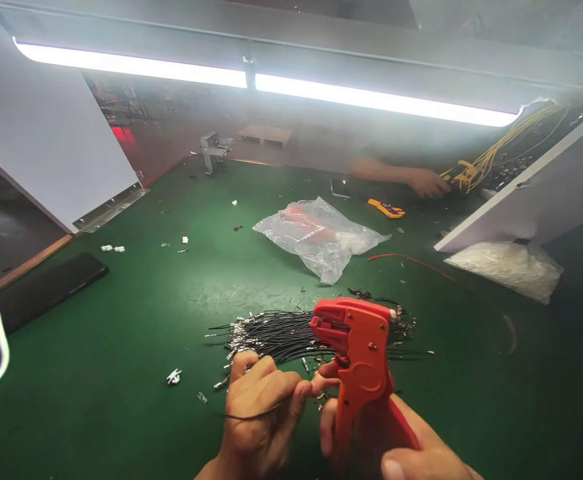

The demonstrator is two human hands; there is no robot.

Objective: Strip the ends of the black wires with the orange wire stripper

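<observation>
My right hand grips the handles of an orange-red wire stripper, held upright above the green mat. My left hand pinches a thin black wire between thumb and fingers, its end close to the tool's jaws. Just beyond both hands lies a bundle of short black wires with metal terminals at their ends.
A clear plastic bag with red and white parts lies mid-mat. A co-worker's hand rests near yellow wires at the back right. An orange tool, a phone, a white bag, and a black slab at left.
</observation>
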